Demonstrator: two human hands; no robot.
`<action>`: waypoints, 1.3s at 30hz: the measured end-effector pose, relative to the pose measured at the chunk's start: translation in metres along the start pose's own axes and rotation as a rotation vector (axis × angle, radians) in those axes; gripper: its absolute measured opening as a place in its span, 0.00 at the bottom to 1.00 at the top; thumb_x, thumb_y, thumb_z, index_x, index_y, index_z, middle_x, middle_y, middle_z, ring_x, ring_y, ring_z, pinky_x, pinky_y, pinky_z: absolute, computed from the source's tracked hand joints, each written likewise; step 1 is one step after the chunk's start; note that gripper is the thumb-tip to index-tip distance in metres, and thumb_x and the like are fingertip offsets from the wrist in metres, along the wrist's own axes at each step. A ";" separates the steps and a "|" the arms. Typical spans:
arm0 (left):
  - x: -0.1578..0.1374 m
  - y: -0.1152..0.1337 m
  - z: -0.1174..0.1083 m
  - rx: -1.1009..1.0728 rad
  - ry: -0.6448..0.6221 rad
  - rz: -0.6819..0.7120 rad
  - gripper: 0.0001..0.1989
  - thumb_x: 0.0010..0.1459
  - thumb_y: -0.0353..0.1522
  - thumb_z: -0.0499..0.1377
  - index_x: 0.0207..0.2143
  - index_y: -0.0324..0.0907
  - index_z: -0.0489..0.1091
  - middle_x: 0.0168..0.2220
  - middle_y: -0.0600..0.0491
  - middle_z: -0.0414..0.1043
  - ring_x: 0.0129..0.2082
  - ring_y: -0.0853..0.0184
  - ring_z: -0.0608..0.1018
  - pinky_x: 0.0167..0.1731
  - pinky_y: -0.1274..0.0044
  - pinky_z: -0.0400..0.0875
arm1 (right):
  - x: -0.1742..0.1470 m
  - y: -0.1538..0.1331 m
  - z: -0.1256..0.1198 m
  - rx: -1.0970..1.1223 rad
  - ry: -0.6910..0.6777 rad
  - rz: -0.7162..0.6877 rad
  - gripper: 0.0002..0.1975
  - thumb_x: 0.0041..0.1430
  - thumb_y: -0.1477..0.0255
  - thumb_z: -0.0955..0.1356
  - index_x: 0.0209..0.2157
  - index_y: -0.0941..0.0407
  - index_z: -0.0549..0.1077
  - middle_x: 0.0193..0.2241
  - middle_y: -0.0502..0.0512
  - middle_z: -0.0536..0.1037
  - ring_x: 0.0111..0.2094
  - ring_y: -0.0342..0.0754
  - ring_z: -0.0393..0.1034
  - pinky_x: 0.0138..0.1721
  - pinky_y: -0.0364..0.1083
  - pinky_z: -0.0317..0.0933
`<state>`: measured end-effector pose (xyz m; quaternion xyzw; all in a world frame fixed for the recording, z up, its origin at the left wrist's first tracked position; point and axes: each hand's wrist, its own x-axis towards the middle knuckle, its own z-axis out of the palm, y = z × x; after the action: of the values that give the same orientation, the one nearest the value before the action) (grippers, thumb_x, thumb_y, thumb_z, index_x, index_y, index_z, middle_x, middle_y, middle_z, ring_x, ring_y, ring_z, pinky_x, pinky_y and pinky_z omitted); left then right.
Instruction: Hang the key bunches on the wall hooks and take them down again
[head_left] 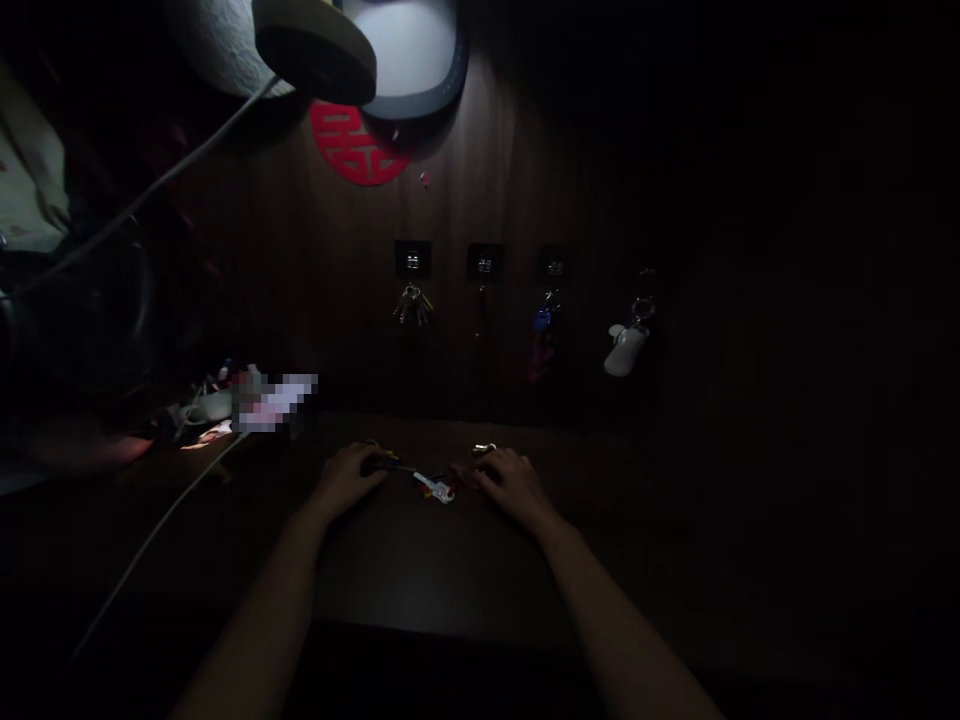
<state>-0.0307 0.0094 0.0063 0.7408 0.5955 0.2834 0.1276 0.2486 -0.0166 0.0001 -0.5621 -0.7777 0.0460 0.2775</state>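
Observation:
In dim light, my left hand [349, 478] rests low over the dark shelf top, thumb and fingers closed round a dark-headed key [384, 463]. Its thin metal shaft points to the right. A silver key [441, 490] lies between my hands, with small red and yellow bits beside it. My right hand [516, 484] has its fingers curled in a pinch around a dark reddish keychain [466, 478], whose shape is hard to make out. Just beyond those fingers, small bright metal keys [484, 449] catch the light.
Key bunches [412, 306], a blue key fob [543, 318] and a white fob [627, 350] hang from wall hooks. A lamp [315, 50] is above. Left stand a cable [161, 530] and a blurred-out bright item [277, 402]. The right side is too dark to see.

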 end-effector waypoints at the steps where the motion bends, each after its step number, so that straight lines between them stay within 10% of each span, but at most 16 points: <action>1: 0.000 -0.002 0.001 -0.001 0.001 0.003 0.14 0.46 0.37 0.58 0.38 0.49 0.73 0.43 0.50 0.72 0.47 0.56 0.71 0.46 0.67 0.61 | 0.000 0.000 -0.001 -0.004 0.004 0.016 0.09 0.58 0.67 0.63 0.36 0.53 0.73 0.41 0.53 0.74 0.44 0.47 0.64 0.43 0.48 0.52; 14: 0.011 0.008 0.007 -0.474 0.219 -0.045 0.13 0.49 0.42 0.55 0.27 0.43 0.72 0.32 0.52 0.73 0.37 0.62 0.74 0.39 0.74 0.66 | 0.004 0.005 -0.004 -0.100 0.162 0.233 0.09 0.58 0.72 0.61 0.35 0.53 0.72 0.38 0.53 0.75 0.42 0.48 0.64 0.40 0.46 0.50; 23: 0.011 0.024 0.026 -1.199 0.026 -0.286 0.19 0.41 0.44 0.63 0.31 0.39 0.71 0.34 0.51 0.74 0.34 0.67 0.76 0.34 0.76 0.71 | 0.007 -0.019 0.001 0.031 0.200 -0.010 0.09 0.60 0.71 0.60 0.37 0.53 0.71 0.37 0.52 0.76 0.42 0.47 0.65 0.44 0.47 0.51; 32: 0.007 0.039 0.037 -1.211 -0.073 -0.260 0.16 0.46 0.43 0.62 0.32 0.40 0.72 0.39 0.48 0.75 0.40 0.64 0.75 0.38 0.76 0.71 | 0.000 -0.053 0.006 0.054 0.179 -0.351 0.19 0.56 0.70 0.65 0.50 0.54 0.65 0.44 0.55 0.74 0.45 0.48 0.65 0.47 0.47 0.54; 39: 0.002 0.043 0.037 -1.215 -0.181 -0.245 0.19 0.47 0.44 0.61 0.36 0.40 0.71 0.41 0.46 0.74 0.39 0.65 0.76 0.37 0.76 0.70 | 0.004 -0.048 0.009 0.129 0.254 -0.269 0.08 0.61 0.70 0.61 0.35 0.55 0.71 0.32 0.53 0.76 0.35 0.46 0.67 0.41 0.45 0.54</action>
<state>0.0254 0.0059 -0.0002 0.4835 0.3955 0.4907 0.6074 0.2030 -0.0282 0.0126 -0.4355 -0.8000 -0.0129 0.4125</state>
